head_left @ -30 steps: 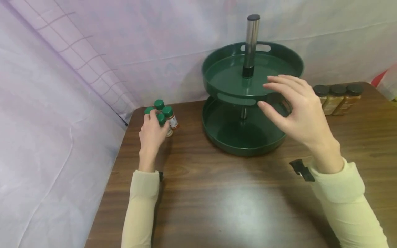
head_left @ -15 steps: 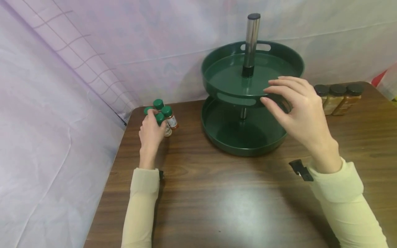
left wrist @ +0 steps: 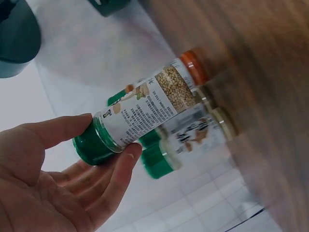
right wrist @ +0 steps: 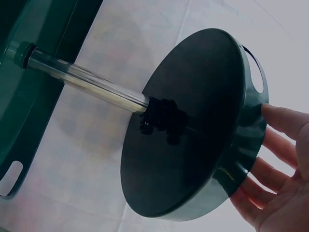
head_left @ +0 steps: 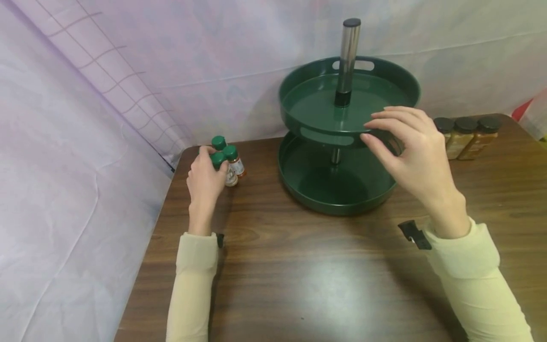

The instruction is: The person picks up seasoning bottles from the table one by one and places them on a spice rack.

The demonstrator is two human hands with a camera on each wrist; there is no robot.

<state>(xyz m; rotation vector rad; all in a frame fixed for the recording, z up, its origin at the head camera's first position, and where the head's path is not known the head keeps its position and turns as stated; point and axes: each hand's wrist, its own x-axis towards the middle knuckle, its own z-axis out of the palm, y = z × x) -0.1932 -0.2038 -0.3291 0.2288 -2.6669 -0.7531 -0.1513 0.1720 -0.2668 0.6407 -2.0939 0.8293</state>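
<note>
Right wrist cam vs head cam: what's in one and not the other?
Right wrist only: underside of the upper tray, with a black knobbed fitting at the pole.

Head only: left hand, green-capped bottles, black-capped jars, wooden table.

Both: right hand at the upper tray's rim, steel pole, lower tray (cut off in the wrist view).

In the head view, the left hand [head_left: 204, 176] mostly hides 1 of 4 green-capped jars [head_left: 237, 166] near the table's [head_left: 299, 266] far-left corner; the near edge is cut off.
</note>
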